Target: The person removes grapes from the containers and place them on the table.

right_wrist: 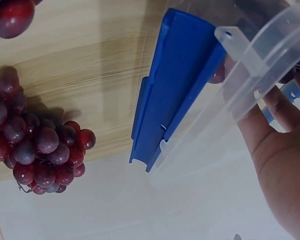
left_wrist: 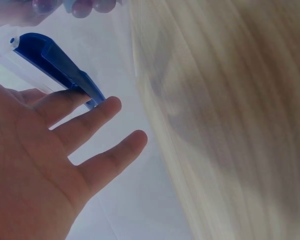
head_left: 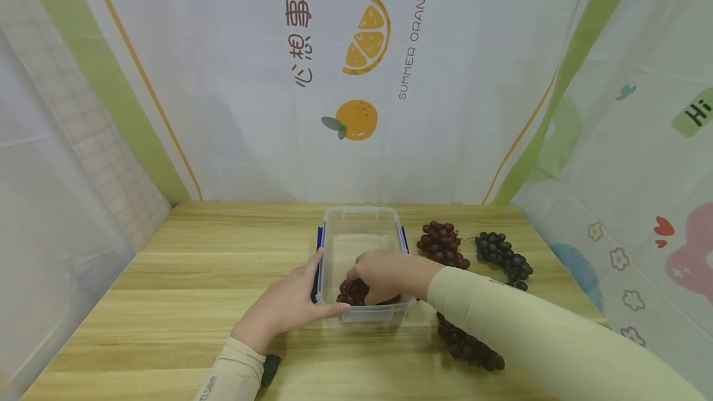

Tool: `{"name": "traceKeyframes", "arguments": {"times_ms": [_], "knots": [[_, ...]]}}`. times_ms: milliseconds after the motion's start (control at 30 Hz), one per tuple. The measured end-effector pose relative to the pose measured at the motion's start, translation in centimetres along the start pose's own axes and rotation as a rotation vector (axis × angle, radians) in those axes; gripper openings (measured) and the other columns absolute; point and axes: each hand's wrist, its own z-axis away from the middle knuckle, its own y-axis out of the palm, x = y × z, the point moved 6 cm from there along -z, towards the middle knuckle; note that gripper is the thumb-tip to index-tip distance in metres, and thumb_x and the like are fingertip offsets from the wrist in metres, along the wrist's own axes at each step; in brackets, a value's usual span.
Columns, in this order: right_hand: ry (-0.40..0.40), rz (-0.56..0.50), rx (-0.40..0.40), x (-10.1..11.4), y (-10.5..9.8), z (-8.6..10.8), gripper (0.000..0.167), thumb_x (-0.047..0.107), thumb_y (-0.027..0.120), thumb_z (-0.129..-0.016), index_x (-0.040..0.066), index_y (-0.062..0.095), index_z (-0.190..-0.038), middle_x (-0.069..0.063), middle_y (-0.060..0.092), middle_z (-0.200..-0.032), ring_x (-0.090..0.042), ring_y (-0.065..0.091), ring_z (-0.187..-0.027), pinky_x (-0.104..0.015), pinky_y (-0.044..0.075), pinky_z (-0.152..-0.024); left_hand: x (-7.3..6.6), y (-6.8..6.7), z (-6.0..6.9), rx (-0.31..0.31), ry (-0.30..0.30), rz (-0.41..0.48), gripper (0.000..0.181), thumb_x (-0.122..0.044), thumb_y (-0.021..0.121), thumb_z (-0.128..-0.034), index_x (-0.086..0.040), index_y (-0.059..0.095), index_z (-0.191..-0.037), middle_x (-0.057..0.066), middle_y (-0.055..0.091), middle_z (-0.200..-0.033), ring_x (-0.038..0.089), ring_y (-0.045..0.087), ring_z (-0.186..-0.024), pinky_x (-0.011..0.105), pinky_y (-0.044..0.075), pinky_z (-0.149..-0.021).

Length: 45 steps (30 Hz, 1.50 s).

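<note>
A clear plastic box (head_left: 364,314) with blue side latches (right_wrist: 175,80) stands uncovered on the table. My right hand (head_left: 384,274) reaches down inside its near end and holds a bunch of red grapes (head_left: 352,293); the fingertips are partly hidden among the grapes and behind the box wall. At the box's near left corner is my left hand (head_left: 292,302), its thumb along the near rim. In the left wrist view the fingers (left_wrist: 107,155) of that hand stretch out spread, beside and against a blue latch (left_wrist: 60,65).
Right of the box lie a red grape bunch (head_left: 440,243) and a dark grape bunch (head_left: 504,255). Another red bunch (head_left: 470,345) sits nearer, partly under my right forearm. Printed cloth (head_left: 250,141) hangs behind the wooden table (head_left: 195,271) and at its sides.
</note>
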Motion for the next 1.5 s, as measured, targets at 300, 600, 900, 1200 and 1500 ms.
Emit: {"name": "traceKeyframes", "arguments": {"times_ms": [300,600,900,1200,1500], "knots": [[0.002,0.004,-0.005,-0.2,-0.2,0.2,0.048,0.027,0.086,-0.09,0.021,0.073,-0.135,-0.001,0.076,-0.126,-0.012,0.072,-0.11,-0.03,0.061,-0.1,0.0,0.0,0.0,-0.004,-0.006,-0.005,0.134,-0.088,0.07,-0.0775,-0.011,0.016,-0.172,0.024,0.047,-0.164,0.04,0.057,-0.143,0.06,0.052,-0.112],[0.025,-0.018,0.005,-0.5,-0.9,0.4,0.047,0.027,0.086,-0.09,0.023,0.073,-0.135,-0.001,0.074,-0.128,-0.011,0.07,-0.107,-0.03,0.062,-0.098,-0.1,-0.1,0.0,0.003,-0.014,0.002,0.134,-0.087,0.071,-0.0773,-0.011,0.016,-0.172,0.022,0.048,-0.164,0.036,0.06,-0.141,0.059,0.053,-0.111],[0.042,-0.009,0.007,-0.6,-1.8,0.8,0.05,0.027,0.085,-0.091,0.023,0.07,-0.139,-0.001,0.073,-0.132,-0.015,0.072,-0.114,-0.033,0.062,-0.1,0.0,-0.1,0.0,-0.001,-0.007,-0.013,0.133,-0.087,0.07,-0.0781,-0.01,0.016,-0.172,0.023,0.047,-0.164,0.04,0.055,-0.146,0.06,0.051,-0.113],[0.034,0.001,-0.018,-0.9,-3.2,1.1,0.042,0.029,0.082,-0.093,0.023,0.072,-0.134,0.001,0.073,-0.122,-0.012,0.069,-0.103,-0.033,0.062,-0.095,0.0,-0.1,0.1,0.0,-0.012,-0.012,0.133,-0.086,0.071,-0.0779,-0.011,0.016,-0.172,0.024,0.049,-0.162,0.039,0.06,-0.141,0.06,0.053,-0.11],[0.001,0.033,-0.058,-0.6,-4.3,1.2,0.036,0.027,0.083,-0.092,0.022,0.074,-0.127,0.002,0.074,-0.114,-0.012,0.068,-0.098,-0.032,0.062,-0.092,-0.2,-0.2,0.1,0.001,-0.007,-0.004,0.131,-0.083,0.072,-0.0797,-0.009,0.016,-0.172,0.023,0.05,-0.162,0.038,0.061,-0.139,0.059,0.054,-0.109]]}}
